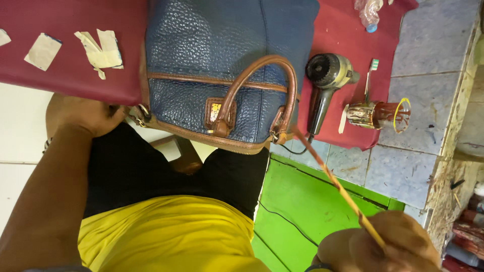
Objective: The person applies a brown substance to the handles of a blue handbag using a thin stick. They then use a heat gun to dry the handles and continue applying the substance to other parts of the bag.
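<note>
So there's a navy pebbled-leather handbag (222, 65) with brown trim lying on a dark red mat (65, 65), its brown handle (262, 85) arching over the front. The left hand (88, 116) is closed around the bag's corner by the metal ring at the side, fingers curled onto the edge. The right hand (383, 247) is down at the bottom right, pinching a long thin stick (335, 184) that looks like a brush handle; its far tip touches the bag right where the handle meets the base.

Next to the bag on the mat sit a grey hair dryer (325, 83), a stained jar (373, 115) and a toothbrush (370, 78). Scraps of torn tape (101, 50) lie on the mat at the left. Green floor (307, 201) below.
</note>
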